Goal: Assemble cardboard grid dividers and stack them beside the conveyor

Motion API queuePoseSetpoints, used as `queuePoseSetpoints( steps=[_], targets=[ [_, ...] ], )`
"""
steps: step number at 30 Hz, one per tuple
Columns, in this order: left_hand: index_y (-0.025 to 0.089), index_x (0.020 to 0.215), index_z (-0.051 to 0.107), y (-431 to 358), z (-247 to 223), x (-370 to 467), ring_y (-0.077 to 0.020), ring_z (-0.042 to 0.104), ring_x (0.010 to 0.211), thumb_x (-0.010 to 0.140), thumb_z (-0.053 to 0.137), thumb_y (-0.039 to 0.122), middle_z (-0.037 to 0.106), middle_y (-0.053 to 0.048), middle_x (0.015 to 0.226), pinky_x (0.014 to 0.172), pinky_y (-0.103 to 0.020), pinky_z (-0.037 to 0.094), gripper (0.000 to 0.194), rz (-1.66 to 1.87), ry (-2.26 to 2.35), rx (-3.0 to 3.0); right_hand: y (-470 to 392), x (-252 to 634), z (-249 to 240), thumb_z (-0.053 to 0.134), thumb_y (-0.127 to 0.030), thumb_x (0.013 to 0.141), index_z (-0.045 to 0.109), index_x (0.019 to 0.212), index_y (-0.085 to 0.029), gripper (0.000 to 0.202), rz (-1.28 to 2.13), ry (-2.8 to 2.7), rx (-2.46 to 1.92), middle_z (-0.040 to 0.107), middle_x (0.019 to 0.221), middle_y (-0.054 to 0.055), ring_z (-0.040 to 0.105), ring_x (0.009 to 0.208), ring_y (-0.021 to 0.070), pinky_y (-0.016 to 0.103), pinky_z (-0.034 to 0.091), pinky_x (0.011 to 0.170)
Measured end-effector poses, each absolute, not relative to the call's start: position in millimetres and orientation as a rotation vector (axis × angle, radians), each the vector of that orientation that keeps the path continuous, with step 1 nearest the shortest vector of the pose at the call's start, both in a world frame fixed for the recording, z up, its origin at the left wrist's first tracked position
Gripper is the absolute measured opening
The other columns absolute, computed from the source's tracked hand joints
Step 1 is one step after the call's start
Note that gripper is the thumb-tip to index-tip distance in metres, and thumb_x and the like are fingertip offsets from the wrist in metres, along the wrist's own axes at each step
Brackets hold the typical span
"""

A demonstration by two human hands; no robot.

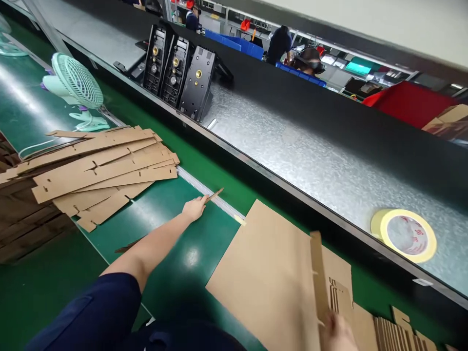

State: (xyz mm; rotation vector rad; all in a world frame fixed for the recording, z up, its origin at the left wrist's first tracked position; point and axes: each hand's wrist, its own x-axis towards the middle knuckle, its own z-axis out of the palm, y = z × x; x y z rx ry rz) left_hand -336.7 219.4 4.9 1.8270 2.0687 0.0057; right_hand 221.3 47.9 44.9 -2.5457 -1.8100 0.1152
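Observation:
My left hand (195, 208) is closed around a thin cardboard strip (216, 194), seen nearly edge-on over the green worktop. Part of that strip hides behind my forearm. At the lower right, my right hand (339, 332), blurred, grips another long notched cardboard strip (319, 278) that stands on edge. Beneath it lies a large flat cardboard sheet (263, 263). Several upright slotted dividers (397, 336) stand at the bottom right, and more slotted pieces (338, 295) sit just beyond my right hand. A fanned pile of notched strips (106, 168) covers the worktop to the left.
A mint-green fan (78, 83) is clipped behind the pile. Along the back runs a raised metal shelf (278, 131) with a yellow tape roll (404, 235) and three black housings (179, 70) on it. People (280, 45) are beyond the shelf.

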Motion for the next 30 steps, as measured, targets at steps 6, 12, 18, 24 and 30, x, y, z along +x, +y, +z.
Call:
queuePoseSetpoints(
  steps=[6,12,18,24,30],
  targets=[
    [0.027,0.148,0.016,239.3,2.6,-336.0,-0.0236,0.059,0.105,0.08,0.047,0.009,0.06,-0.01,0.117,0.084,-0.034,0.048,0.076,0.036,2.009,1.865,156.7,47.8,55.5,0.031,-0.046,0.092,0.051,0.113,-0.02,0.039,0.447,-2.018,-1.819,0.064,0.091,0.009,0.064,0.076,0.0232,0.036,0.053,0.07],
    [0.025,0.148,0.016,230.1,-1.5,-348.9,-0.0242,0.056,0.111,0.077,0.048,0.005,0.061,-0.011,0.116,0.088,-0.034,0.047,0.081,0.023,2.028,1.882,204.2,-16.0,34.9,0.026,-0.032,0.098,0.059,0.117,-0.017,0.041,0.373,-2.392,-1.356,0.061,0.089,0.008,0.062,0.075,0.0182,0.031,0.053,0.071],
    [0.029,0.148,0.015,231.9,-4.2,-351.8,-0.0232,0.056,0.111,0.076,0.051,0.005,0.06,-0.009,0.117,0.086,-0.033,0.048,0.084,0.027,2.017,1.882,213.9,-12.5,17.0,0.029,-0.022,0.098,0.06,0.121,-0.019,0.039,0.258,-2.492,-1.188,0.058,0.086,0.006,0.061,0.072,0.0151,0.026,0.054,0.067],
    [0.028,0.15,0.006,234.4,-5.9,-350.5,-0.0243,0.058,0.108,0.074,0.055,0.005,0.061,-0.01,0.114,0.085,-0.033,0.049,0.093,-0.014,2.026,1.888,231.5,-10.2,9.3,0.031,-0.009,0.092,0.062,0.12,-0.024,0.045,0.146,-2.609,-1.144,0.056,0.082,0.004,0.057,0.07,0.0154,0.026,0.053,0.066],
    [0.032,0.149,-0.009,243.0,-2.5,-345.4,-0.0231,0.059,0.105,0.076,0.05,0.005,0.058,-0.009,0.115,0.078,-0.03,0.05,0.098,-0.031,2.031,1.938,245.1,-5.0,-6.5,0.035,-0.003,0.086,0.062,0.12,-0.025,0.05,-0.042,-2.67,-1.233,0.057,0.083,0.006,0.055,0.074,0.0184,0.029,0.052,0.071]
  ],
)
